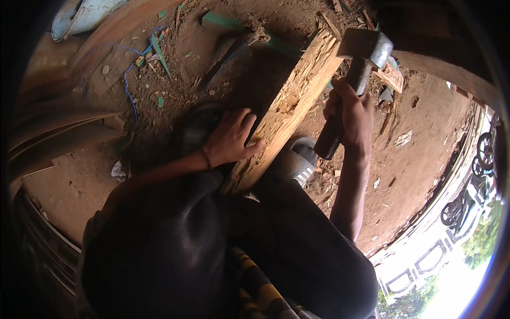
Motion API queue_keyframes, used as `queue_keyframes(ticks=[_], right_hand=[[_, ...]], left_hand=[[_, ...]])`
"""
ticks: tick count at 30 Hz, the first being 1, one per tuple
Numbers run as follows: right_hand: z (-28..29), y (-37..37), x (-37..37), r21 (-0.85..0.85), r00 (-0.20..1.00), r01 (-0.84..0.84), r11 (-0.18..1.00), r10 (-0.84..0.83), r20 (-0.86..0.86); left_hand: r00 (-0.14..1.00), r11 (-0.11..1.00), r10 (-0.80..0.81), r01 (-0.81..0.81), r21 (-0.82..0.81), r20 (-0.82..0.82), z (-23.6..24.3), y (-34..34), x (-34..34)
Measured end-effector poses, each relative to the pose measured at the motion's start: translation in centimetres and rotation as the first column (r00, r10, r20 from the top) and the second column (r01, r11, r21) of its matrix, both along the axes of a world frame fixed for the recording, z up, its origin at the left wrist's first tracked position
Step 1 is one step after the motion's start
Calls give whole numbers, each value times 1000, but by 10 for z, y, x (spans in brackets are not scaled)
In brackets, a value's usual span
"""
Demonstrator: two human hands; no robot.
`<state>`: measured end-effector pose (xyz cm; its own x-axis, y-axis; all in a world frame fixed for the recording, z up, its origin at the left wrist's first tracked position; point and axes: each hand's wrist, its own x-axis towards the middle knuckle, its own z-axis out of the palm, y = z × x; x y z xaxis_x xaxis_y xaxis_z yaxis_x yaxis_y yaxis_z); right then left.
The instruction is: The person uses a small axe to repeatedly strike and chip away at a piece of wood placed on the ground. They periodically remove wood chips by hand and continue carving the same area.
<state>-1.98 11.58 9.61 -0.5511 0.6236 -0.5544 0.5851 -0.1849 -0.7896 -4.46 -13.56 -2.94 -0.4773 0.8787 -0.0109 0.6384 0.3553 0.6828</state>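
Note:
A rough, pitted wooden beam (291, 106) slants from between my knees up to the far right of the dirt ground. My left hand (231, 139) rests at its left edge, thumb on the upper face and fingers spread apart. To the right of the beam, my right hand (351, 109) is closed around the handle of a club hammer (366, 48). The heavy metal head is raised by the beam's far end, and the dark lower handle (330, 139) sticks out below my fist. Whether the head touches the wood I cannot tell.
Wood chips and green-painted scraps (222, 21) litter the dirt, with a tangled blue string (127, 87) on the left. Curved boards (69, 127) lie at the left. My sandalled foot (298, 159) is right beside the beam. Parked motorcycles (467, 196) stand far right.

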Motion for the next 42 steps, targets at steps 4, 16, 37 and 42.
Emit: queue_keyframes(ticks=[4, 16, 37, 42], right_hand=[[39, 5, -5, 83, 980, 37, 996, -20, -197], [-59, 14, 45, -517, 963, 202, 832, -265, -50], [-34, -8, 75, -160, 853, -484, 860, 505, 135], [-37, 28, 93, -130, 772, -569, 812, 581, 258]], left_hand=[[1000, 1000, -1, 1, 7, 26, -2, 1, 0], [999, 999, 19, -18, -45, 41, 0, 0, 1], [758, 895, 309, -435, 93, 575, -8, -5, -10], [718, 889, 314, -452, 73, 621, -8, -7, -11]])
